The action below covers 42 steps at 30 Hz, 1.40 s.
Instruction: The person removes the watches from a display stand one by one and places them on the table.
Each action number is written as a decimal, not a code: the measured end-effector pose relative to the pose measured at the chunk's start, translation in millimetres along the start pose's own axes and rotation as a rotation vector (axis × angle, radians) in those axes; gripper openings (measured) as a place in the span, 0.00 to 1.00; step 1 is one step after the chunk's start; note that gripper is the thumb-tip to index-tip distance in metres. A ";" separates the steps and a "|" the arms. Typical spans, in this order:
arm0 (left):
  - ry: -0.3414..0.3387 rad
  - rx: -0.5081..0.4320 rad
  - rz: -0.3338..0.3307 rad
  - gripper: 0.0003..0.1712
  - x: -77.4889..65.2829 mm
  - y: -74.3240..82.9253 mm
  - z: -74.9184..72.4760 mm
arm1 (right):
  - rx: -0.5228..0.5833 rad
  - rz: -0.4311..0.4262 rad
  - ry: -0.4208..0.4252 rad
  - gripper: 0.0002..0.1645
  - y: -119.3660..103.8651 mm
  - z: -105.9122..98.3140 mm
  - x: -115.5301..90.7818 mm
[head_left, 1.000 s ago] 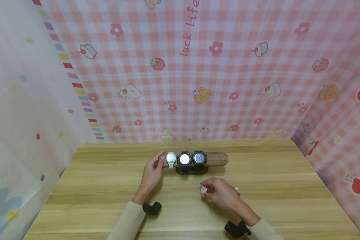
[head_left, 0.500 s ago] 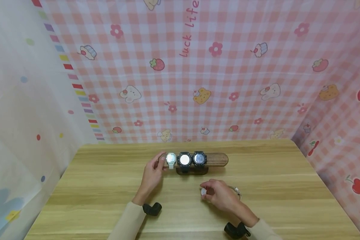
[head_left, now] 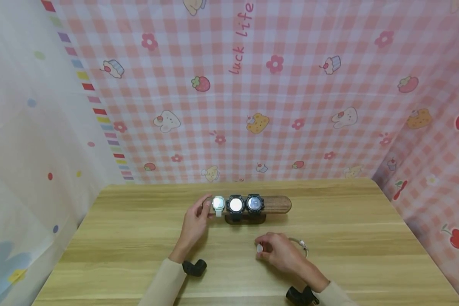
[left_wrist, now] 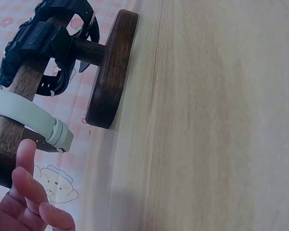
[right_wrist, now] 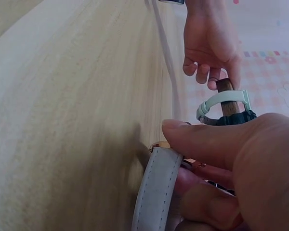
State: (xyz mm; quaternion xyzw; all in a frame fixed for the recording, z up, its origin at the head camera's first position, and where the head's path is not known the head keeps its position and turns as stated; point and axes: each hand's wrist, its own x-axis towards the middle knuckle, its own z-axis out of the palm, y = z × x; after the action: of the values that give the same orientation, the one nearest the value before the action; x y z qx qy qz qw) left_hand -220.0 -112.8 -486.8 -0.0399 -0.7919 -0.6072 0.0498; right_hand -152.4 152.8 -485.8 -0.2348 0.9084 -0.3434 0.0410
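At the back middle of the table, my left hand (head_left: pixel 194 219) grips the left end of a wooden watch stand (head_left: pixel 277 204). Beside those fingers a pale green watch (head_left: pixel 218 204) is strapped round the bar, followed by two black watches (head_left: pixel 236 205). Nearer to me, my right hand (head_left: pixel 284 254) pinches a small watch (head_left: pixel 259 248) by its case, between thumb and fingers. Its off-white stitched strap (right_wrist: pixel 156 190) hangs down in the right wrist view, with rose-gold metal at the case. Part of the case is hidden by the thumb.
The stand's dark foot (left_wrist: pixel 113 72) rests on the wooden table (head_left: pixel 137 255). The bar's right end carries no watch. Pink checked cloth (head_left: pixel 229 106) hangs behind the table. Black wrist mounts (head_left: pixel 194 267) sit on both forearms.
My right hand has drawn slightly nearer to me with the watch, whose face has turned more edge-on. More of its strap shows behind the hand. The left hand stays on the stand.
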 end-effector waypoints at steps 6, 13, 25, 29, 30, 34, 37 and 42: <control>0.005 0.017 0.033 0.19 3.5 -12.0 0.1 | -0.015 -0.008 0.007 0.17 -0.5 0.8 -1.2; 0.001 0.024 0.040 0.19 3.1 -11.9 -0.7 | -0.040 -0.012 0.016 0.17 -1.5 1.4 -1.5; -0.003 0.003 0.009 0.20 -2.8 7.2 -0.9 | 0.041 0.044 0.032 0.26 -4.6 -11.6 1.5; -0.016 0.020 0.014 0.20 -10.4 26.4 -4.6 | 0.051 0.055 0.056 0.25 -6.0 -22.1 4.8; -0.017 0.022 0.013 0.20 -11.1 28.5 -5.1 | 0.055 0.055 0.062 0.25 -6.2 -25.0 5.6; -0.019 0.023 0.015 0.19 -13.1 33.6 -6.2 | 0.056 0.052 0.109 0.23 -5.1 -36.2 8.4; -0.021 0.015 0.010 0.19 -13.0 33.6 -6.4 | 0.069 0.046 0.148 0.23 -2.9 -43.9 11.8; -0.022 0.019 0.008 0.20 -12.9 32.2 -7.3 | 0.096 0.062 0.184 0.25 0.1 -52.9 19.8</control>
State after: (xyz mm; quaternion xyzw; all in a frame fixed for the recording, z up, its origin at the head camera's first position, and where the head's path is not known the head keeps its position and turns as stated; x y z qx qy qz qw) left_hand -203.1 -111.5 -455.7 -0.0493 -0.7979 -0.5991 0.0436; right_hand -182.5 175.8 -443.9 -0.1719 0.8976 -0.4054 -0.0210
